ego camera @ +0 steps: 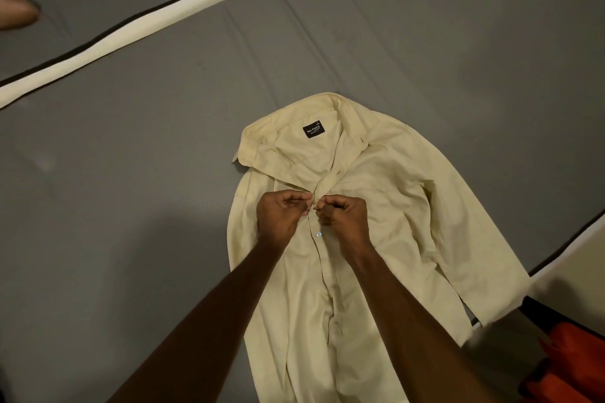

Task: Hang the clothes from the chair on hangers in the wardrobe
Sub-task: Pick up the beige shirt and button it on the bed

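Flat on a grey mattress [137, 193], a pale yellow button-up shirt [386, 206] lay face up, its collar [262, 137] spread open toward the far side and a black label [314, 130] showing inside the neck. Both arms of a person reached in from the near edge, meeting over the shirt's front placket just below the collar. The left hand [278, 214] had its fingers curled and pinched on the left edge of the placket; the right hand [343, 217] gripped the facing edge, fingers likewise curled tight on the cloth, and the two hands almost touched. Just below them a small pale button [318, 234] sat on the placket, which ran closed down the shirt's middle toward the near edge. One sleeve [484, 268] stretched out to the right, reaching the mattress border. A cream band with dark piping [163, 18] crossed the bed diagonally at upper left. Orange fabric [569, 366] showed at the lower right corner, beyond the mattress edge.
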Demonstrator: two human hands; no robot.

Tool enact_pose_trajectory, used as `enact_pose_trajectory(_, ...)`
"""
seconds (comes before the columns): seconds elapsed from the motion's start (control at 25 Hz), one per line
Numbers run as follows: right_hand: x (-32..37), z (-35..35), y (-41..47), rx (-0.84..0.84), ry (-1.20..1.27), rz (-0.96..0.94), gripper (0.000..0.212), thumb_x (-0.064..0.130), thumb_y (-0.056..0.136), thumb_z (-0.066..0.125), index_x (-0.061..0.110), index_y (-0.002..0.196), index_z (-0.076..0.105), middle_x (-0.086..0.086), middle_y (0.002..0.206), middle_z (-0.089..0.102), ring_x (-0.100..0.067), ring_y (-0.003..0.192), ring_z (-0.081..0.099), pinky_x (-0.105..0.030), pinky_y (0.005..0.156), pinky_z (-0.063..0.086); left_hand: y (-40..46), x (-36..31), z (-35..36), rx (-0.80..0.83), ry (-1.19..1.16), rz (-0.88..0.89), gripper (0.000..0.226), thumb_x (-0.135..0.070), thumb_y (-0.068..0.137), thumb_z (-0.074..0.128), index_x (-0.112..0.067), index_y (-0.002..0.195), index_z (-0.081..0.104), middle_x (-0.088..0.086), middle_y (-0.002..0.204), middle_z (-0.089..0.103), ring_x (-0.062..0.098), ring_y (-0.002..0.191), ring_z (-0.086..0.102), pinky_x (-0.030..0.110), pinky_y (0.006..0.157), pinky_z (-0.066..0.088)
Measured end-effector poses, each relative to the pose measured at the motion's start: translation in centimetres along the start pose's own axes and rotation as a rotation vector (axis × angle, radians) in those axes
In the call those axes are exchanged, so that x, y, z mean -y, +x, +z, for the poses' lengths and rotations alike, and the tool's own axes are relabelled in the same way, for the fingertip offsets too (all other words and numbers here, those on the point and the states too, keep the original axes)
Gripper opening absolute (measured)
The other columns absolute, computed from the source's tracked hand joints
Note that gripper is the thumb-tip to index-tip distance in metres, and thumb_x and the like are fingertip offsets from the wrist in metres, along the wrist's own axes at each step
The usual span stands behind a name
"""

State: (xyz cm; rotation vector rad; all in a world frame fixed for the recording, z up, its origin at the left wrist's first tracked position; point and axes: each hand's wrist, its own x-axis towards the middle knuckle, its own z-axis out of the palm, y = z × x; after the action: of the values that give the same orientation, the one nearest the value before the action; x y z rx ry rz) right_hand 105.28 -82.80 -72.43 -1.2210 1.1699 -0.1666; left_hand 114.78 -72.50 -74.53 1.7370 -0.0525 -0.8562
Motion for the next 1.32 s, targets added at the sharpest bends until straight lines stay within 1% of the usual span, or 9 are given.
enact_pose_trajectory(0.12,0.6,-0.1,0.0,0.018,0.045,0.017,0.002,0.0,0.08,0.08,0.002,0.081,0.08,-0.02,0.077,0.075,-0.024,0.066,0.066,-0.032,0.065,0.054,0.0,-0.1,-0.1,0.002,0.0,-0.042,0.01,-0.007,0.083,0.079,-0.01,0.092,0.082,0.005,0.083,0.079,0.024,0.081,0.077,0.044,0.084,0.063)
enact_pose_trajectory(0.24,0.7,0.9,0.0,-0.079,0.022,0.026,0.008,-0.005,0.078,0.078,0.002,0.077,0.079,-0.018,0.072,0.074,-0.026,0.061,0.066,-0.032,0.057,0.053,0.1,-0.5,-0.2,0.019,-0.007,-0.078,0.022,-0.02,0.076,0.089,-0.009,0.093,0.081,0.007,0.082,0.079,0.025,0.079,0.077,0.04,0.08,0.063)
enact_pose_trajectory(0.36,0.6,1.2,-0.3,-0.075,0.017,0.023,0.01,0.006,0.078,0.086,0.001,0.079,0.078,-0.016,0.071,0.074,-0.028,0.055,0.062,-0.031,0.046,0.05,0.4,-0.7,-0.1,0.022,-0.067,-0.107,0.009,-0.009,0.081,0.083,-0.004,0.088,0.079,0.013,0.081,0.078,0.029,0.08,0.077,0.041,0.08,0.062)
enact_pose_trajectory(0.52,0.8,1.8,0.0,-0.11,-0.065,0.058,0.007,0.01,0.073,0.084,0.012,0.07,0.078,-0.008,0.07,0.075,-0.019,0.061,0.067,-0.035,0.062,0.054,0.7,-0.5,-0.3,0.013,-0.052,-0.116,0.009,-0.01,0.086,0.08,-0.004,0.091,0.075,0.015,0.083,0.077,0.03,0.08,0.077,0.04,0.078,0.064)
enact_pose_trajectory(0.68,1.4,2.4,0.3,-0.115,-0.105,0.096,0.021,0.006,0.073,0.069,0.021,0.062,0.077,-0.001,0.067,0.075,-0.009,0.057,0.061,-0.034,0.064,0.05,0.8,-0.4,-0.5,0.032,-0.049,-0.124,0.01,-0.009,0.087,0.08,-0.005,0.095,0.074,0.015,0.086,0.076,0.029,0.079,0.077,0.037,0.075,0.063)
enact_pose_trajectory(0.84,1.5,2.2,0.5,-0.099,-0.094,0.128,0.029,0.001,0.076,0.065,0.021,0.054,0.071,0.001,0.06,0.069,-0.013,0.059,0.06,-0.035,0.067,0.05,0.8,-0.4,-0.6,0.039,0.028,-0.111,0.009,-0.003,0.09,0.073,-0.008,0.097,0.074,0.012,0.083,0.076,0.028,0.074,0.076,0.043,0.077,0.064)
enact_pose_trajectory(1.04,1.3,1.6,0.4,-0.058,-0.077,0.112,0.019,0.001,0.079,0.065,0.012,0.066,0.075,-0.004,0.063,0.069,-0.013,0.059,0.058,-0.033,0.063,0.048,-0.1,-1.1,0.8,-0.142,0.048,-0.092,0.019,-0.006,0.085,0.08,-0.005,0.102,0.071,0.009,0.082,0.076,0.023,0.067,0.076,0.04,0.067,0.065)
enact_pose_trajectory(1.2,2.1,0.2,1.4,-0.156,0.056,0.088,0.009,0.0,0.083,0.067,0.003,0.084,0.075,-0.011,0.078,0.074,-0.018,0.063,0.063,-0.031,0.059,0.051,-0.2,-1.5,0.7,-0.366,-0.253,-0.097,0.032,0.002,0.086,0.076,-0.004,0.115,0.063,0.016,0.089,0.076,0.028,0.076,0.077,0.042,0.069,0.064)
enact_pose_trajectory(1.32,2.9,-0.1,2.1,-0.132,0.244,0.063,0.015,0.01,0.086,0.079,0.0,0.088,0.068,-0.016,0.078,0.071,-0.022,0.068,0.066,-0.032,0.057,0.055,0.2,-2.2,0.4,-0.355,-0.393,-0.058,0.034,0.001,0.09,0.073,0.003,0.123,0.062,0.02,0.093,0.076,0.032,0.083,0.077,0.041,0.072,0.064)
